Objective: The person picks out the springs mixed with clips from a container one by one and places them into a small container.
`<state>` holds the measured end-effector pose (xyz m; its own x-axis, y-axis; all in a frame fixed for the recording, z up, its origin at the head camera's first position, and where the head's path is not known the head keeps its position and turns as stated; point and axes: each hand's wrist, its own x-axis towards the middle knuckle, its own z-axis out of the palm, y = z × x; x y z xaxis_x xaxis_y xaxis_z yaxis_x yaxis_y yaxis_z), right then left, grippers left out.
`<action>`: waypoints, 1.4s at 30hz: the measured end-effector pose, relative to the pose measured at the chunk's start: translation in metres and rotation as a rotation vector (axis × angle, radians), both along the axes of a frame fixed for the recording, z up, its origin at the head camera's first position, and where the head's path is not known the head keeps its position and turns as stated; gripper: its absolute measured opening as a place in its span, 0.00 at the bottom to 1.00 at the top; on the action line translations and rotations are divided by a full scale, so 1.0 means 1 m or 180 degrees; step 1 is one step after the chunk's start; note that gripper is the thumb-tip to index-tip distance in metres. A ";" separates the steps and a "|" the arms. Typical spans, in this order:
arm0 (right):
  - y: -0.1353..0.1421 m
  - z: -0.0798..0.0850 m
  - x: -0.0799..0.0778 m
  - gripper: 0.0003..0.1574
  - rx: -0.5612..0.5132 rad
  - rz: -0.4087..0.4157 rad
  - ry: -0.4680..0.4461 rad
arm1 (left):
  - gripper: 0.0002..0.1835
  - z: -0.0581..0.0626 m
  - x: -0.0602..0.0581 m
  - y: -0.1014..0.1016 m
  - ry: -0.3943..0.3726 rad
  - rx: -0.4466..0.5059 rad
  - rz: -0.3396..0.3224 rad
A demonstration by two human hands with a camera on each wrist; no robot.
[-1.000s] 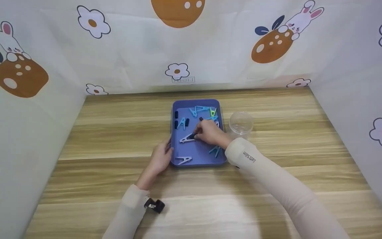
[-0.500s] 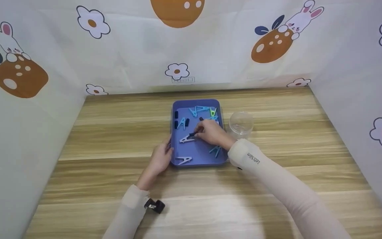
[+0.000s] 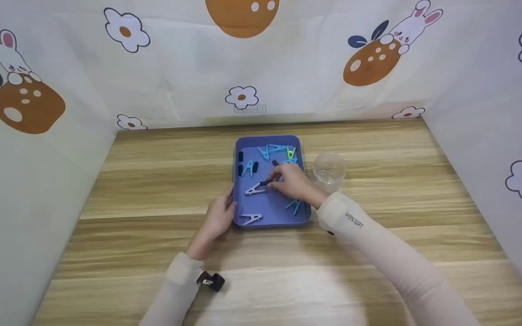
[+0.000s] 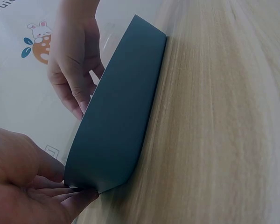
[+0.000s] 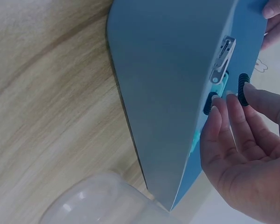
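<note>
My right hand [image 3: 292, 182] reaches into the blue tray [image 3: 283, 219]. Between thumb and fingertips it pinches a small black ribbed cylinder [image 5: 243, 89], just beside a white clothespin [image 3: 254, 189] on the tray floor. A second black ribbed cylinder [image 5: 209, 103] lies close to the fingertips in the right wrist view. At the tray's left wall, my left hand [image 3: 220, 215] grips the edge; in the left wrist view its thumb and fingers [image 4: 84, 200] hold a corner. My right hand partly hides the tray's right side.
Around the tray floor lie blue clothespins [image 3: 248, 168], a green clothespin [image 3: 291, 153], another white clothespin [image 3: 251, 218] and several black cylinders [image 3: 241, 156]. A clear round cup [image 3: 329, 168] stands right of the tray. Patterned cloth walls [image 3: 188, 68] enclose the wooden table [image 3: 152, 181].
My right wrist and sleeve have shifted slightly right and toward me. The pinched black cylinder has tilted and moved a little beside the white clothespin. The left hand stays on the tray.
</note>
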<state>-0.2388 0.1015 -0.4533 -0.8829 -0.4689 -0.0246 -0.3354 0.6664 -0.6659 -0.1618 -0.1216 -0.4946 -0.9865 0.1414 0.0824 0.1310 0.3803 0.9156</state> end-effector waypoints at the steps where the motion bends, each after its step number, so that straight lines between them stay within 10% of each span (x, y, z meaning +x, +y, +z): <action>1: 0.000 0.000 0.001 0.08 -0.0016 0.0002 0.0030 | 0.28 0.000 0.000 0.000 -0.0017 0.0010 0.0007; 42: 0.040 0.027 0.029 0.10 -0.0583 -0.0356 -0.0065 | 0.28 0.000 0.000 -0.001 -0.0035 -0.0057 -0.0008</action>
<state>-0.2097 0.1411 -0.4267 -0.9299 -0.3663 0.0335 -0.2512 0.5660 -0.7852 -0.1616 -0.1222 -0.4948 -0.9870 0.1451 0.0688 0.1217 0.3962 0.9101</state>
